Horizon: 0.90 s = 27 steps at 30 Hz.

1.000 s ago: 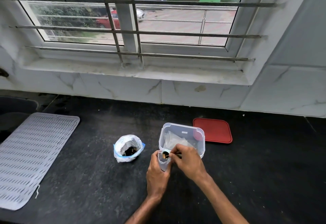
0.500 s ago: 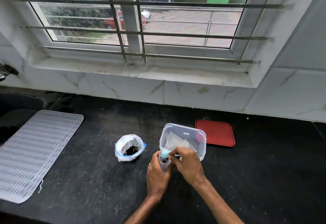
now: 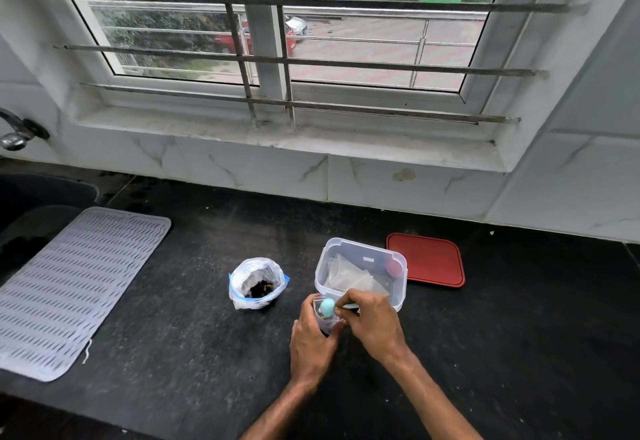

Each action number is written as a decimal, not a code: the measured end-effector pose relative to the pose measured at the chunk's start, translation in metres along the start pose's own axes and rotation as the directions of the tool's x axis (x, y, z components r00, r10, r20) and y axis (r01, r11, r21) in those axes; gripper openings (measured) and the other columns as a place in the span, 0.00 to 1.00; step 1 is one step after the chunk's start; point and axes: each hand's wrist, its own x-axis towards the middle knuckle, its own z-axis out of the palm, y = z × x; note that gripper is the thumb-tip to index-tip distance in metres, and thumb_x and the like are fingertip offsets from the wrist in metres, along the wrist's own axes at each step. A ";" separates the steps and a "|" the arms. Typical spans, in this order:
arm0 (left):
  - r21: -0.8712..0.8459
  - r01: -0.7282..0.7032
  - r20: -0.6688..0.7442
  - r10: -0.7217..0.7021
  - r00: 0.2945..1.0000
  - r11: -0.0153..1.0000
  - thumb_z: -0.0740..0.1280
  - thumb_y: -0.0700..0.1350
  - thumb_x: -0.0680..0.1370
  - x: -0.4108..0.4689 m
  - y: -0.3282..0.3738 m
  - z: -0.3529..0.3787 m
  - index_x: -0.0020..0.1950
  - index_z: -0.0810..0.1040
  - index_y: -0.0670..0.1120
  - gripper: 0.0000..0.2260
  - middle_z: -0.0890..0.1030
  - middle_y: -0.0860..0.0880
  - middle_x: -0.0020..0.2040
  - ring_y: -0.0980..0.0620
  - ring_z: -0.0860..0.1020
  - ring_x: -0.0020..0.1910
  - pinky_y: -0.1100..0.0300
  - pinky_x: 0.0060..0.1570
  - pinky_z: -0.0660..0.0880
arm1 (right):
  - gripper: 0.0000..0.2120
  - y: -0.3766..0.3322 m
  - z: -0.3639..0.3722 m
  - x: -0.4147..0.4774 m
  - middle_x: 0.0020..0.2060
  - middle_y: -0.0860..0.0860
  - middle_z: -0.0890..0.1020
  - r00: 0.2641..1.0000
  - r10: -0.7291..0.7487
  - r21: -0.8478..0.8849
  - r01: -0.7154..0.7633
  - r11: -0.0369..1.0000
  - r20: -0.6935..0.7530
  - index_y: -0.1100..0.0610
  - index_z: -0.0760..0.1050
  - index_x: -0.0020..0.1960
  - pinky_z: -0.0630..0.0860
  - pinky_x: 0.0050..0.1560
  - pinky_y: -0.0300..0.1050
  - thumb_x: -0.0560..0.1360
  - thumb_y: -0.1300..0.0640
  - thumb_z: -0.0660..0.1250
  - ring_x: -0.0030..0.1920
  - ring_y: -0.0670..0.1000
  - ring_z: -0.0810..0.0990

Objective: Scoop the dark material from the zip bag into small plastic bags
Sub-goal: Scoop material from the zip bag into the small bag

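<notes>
- Turned over since a second ago, the pale blue plastic spoon now shows its smooth rounded back at the mouth of the small clear plastic bag; before, its bowl faced up with dark bits in it.
- The left hand curls its fingers round that thin bag, holding it upright near the middle of the speckled black stone counter.
- The right hand pinches the spoon's handle between thumb and fingertips.
- To the left stands the crinkled clear zip bag with a blue seal strip, open, with lumpy dark material inside.
- Just beyond the hands sits a rounded-square clear plastic container, with flat clear bags inside.
- A flat red rounded-square lid lies to its right.
- A ribbed grey mat lies far left.
</notes>
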 end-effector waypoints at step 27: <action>-0.060 0.448 -0.199 -0.450 0.870 0.892 0.72 0.49 0.75 0.099 -0.078 -0.115 0.57 0.78 0.36 0.19 0.81 0.34 0.56 0.36 0.79 0.57 0.50 0.54 0.74 | 0.08 -0.098 0.117 0.068 0.47 0.54 0.85 0.993 0.021 -0.190 0.001 0.982 0.114 0.55 0.80 0.51 0.79 0.48 0.51 0.77 0.54 0.65 0.49 0.57 0.83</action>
